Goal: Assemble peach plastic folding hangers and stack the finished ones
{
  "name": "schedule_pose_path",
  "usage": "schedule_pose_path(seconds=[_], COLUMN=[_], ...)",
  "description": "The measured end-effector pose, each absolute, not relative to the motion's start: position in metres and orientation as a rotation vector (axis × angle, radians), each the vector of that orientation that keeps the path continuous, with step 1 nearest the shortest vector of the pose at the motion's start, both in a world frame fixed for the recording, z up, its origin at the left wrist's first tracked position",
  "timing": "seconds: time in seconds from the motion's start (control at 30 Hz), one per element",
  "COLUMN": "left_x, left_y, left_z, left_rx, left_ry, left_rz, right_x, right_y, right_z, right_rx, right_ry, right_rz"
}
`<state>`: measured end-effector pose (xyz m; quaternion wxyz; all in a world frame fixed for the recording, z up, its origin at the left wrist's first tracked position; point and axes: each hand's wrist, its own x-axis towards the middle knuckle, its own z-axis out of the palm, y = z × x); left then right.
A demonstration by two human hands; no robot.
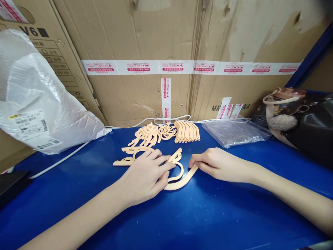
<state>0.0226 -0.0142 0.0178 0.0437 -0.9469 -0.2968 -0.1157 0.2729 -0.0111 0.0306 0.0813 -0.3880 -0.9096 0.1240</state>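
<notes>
Two bare hands over a glossy blue tabletop, with pale cream plastic parts between and beyond. Right hand curled, thumb and index finger pinching the upper right end of a curved cream arm, lying on the table between both hands. Left hand palm down, fingers loosely spread and bent, tips at a cream hook piece just above that arm — pressing or pinching, impossible to tell, with the contact partly hidden. Past the left hand's far side, a second group of cream pieces, partly covered. Main risk, judging from here: a skid of the arm across the smooth surface, from pinching at just one end. Also possible: strain at the hook's thin curve, from uneven pressure; a knock to the second group, from a sideways slide of the left hand; and — with a long reach — scattering of the stacked arms and loose curved pieces behind.
</notes>
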Motion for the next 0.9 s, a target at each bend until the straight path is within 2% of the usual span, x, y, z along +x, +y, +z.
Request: schedule_pose_path(seconds=[0.13, 0.37, 0.6, 0.9], left_x=[0.022, 0.029, 0.04, 0.029], left_y=[-0.013, -0.019, -0.029, -0.027], left_z=[0.017, 0.012, 0.005, 0.01], left_rx=[-2.863, -2.734, -2.904, -3.089], left_ry=[-0.931, -0.943, -0.819, -0.984], left_rz=[-0.354, -0.401, -0.364, -0.419], right_x=[0.273, 0.278, 0.277, 0.277], right_y=[-0.011, -0.002, -0.002, -0.003], right_z=[0.034, 0.035, 0.035, 0.032], right_rx=[-1.184, -1.253, -1.367, -1.5], right_ry=[-2.629, -2.574, -2.627, -2.589], right_rz=[0.372, 0.155, 0.049, 0.038])
